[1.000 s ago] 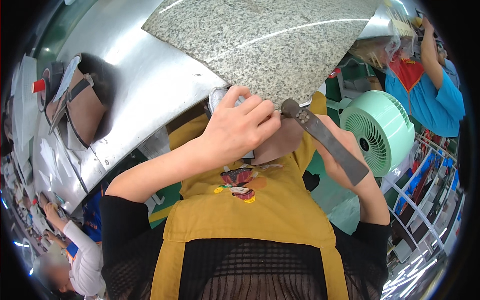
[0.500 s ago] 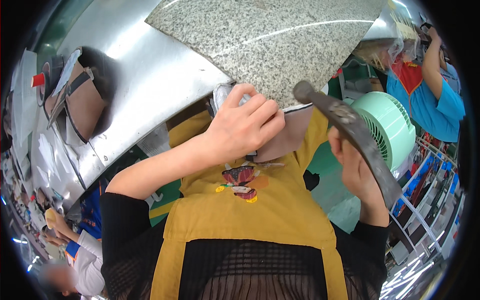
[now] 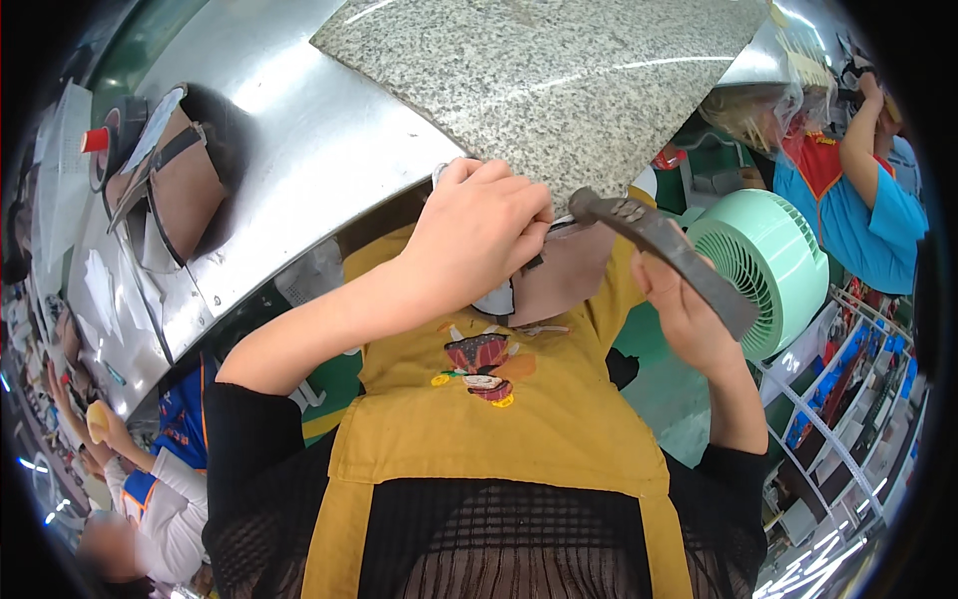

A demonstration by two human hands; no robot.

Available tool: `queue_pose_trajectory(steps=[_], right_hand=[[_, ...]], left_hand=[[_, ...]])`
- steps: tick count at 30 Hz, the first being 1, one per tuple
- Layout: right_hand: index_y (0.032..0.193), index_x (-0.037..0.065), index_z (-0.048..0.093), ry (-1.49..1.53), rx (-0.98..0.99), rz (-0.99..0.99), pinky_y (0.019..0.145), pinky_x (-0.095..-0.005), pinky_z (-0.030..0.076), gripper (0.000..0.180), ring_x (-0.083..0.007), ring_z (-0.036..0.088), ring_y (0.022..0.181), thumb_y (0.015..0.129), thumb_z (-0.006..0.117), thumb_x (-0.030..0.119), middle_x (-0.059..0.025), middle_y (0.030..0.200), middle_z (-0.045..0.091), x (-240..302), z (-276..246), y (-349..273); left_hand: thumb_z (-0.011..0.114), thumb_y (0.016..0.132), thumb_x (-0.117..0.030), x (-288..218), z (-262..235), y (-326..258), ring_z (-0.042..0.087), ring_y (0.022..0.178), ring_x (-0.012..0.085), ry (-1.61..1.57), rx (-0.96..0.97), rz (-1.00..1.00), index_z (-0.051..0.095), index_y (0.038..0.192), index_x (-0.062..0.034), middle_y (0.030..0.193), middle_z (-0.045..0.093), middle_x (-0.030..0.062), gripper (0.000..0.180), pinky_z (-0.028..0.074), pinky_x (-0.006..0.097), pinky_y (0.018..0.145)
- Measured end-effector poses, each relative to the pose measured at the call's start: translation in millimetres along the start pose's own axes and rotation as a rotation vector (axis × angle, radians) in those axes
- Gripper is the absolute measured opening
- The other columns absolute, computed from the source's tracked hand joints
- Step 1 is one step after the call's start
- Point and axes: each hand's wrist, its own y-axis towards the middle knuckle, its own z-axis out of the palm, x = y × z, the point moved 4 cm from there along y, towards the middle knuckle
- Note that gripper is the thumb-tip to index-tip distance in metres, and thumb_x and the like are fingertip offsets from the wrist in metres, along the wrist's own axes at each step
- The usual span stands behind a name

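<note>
left hand: fingers were curled closed on a pinkish-brown panel; right hand: fingers were wrapped round a dark hammer.

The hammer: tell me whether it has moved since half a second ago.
Yes: judged against the green fan, the hammer has shifted to the left.

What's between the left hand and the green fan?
In the head view: the brown piece, the hammer and the right hand gripping it, plus some apron.
</note>
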Motion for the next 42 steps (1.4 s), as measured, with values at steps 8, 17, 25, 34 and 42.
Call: queue_pose_trajectory(steps=[8, 17, 25, 34, 42], right_hand=[[0.117, -0.001, 0.05, -0.055, -0.032, 0.029, 0.07, -0.0293, 0.047, 0.028, -0.029, 0.06, 0.079, 0.089, 0.051, 0.002, -0.016, 0.092, 0.059, -1.4, -11.9, -5.2], [0.107, -0.001, 0.05, -0.05, -0.044, -0.019, 0.056, -0.0285, 0.037, 0.016, -0.0138, 0.041, 0.06, 0.095, 0.045, 0.007, -0.0039, 0.07, 0.044, 14.1, -13.2, 5.2], [0.11, -0.001, 0.05, -0.147, 0.025, -0.108, 0.057, -0.029, 0.038, 0.021, -0.0173, 0.043, 0.063, 0.092, 0.046, 0.008, -0.0062, 0.075, 0.046, 14.9, -7.1, 11.4], [0.117, 0.004, 0.048, -0.348, 0.092, -0.07, 0.062, -0.0399, 0.05, 0.039, -0.0352, 0.063, 0.079, 0.079, 0.058, 0.006, -0.0162, 0.09, 0.063, 14.6, 4.7, 11.0], [0.111, -0.001, 0.05, -0.194, 0.033, 0.005, 0.063, -0.0313, 0.044, 0.022, -0.029, 0.052, 0.066, 0.09, 0.048, 0.003, -0.0152, 0.078, 0.052, 16.3, 4.4, 8.6]], left_hand=[[0.064, 0.075, -0.01, -6.7, 11.5, 19.9, 0.054, 0.076, 0.0196, 0.183, -0.127, 0.143, 0.058, 0.081, -0.0084, 0.072, 0.055, 0.0015, 0.009, 0.045, 0.032, 0.066], [0.058, 0.066, -0.013, -6.9, 15.6, 4.6, 0.046, 0.073, 0.0163, 0.331, -0.171, 0.462, 0.05, 0.075, -0.0095, 0.075, 0.043, 0.0019, 0.012, 0.038, 0.028, 0.062], [0.058, 0.067, -0.012, -6.1, 19.2, 0.6, 0.048, 0.073, 0.0165, 0.352, -0.205, 0.479, 0.056, 0.085, -0.0069, 0.077, 0.045, 0.0017, 0.019, 0.039, 0.028, 0.062], [0.069, 0.071, -0.008, 2.5, 4.7, -0.6, 0.05, 0.08, 0.0194, 0.087, -0.087, 0.197, 0.062, 0.09, -0.0102, 0.084, 0.051, 0.0008, 0.021, 0.039, 0.032, 0.07], [0.063, 0.067, -0.007, 3.7, 9.1, -9.0, 0.055, 0.083, 0.0187, 0.201, -0.195, 0.382, 0.064, 0.097, -0.0097, 0.089, 0.055, 0.0009, 0.03, 0.043, 0.032, 0.072]])
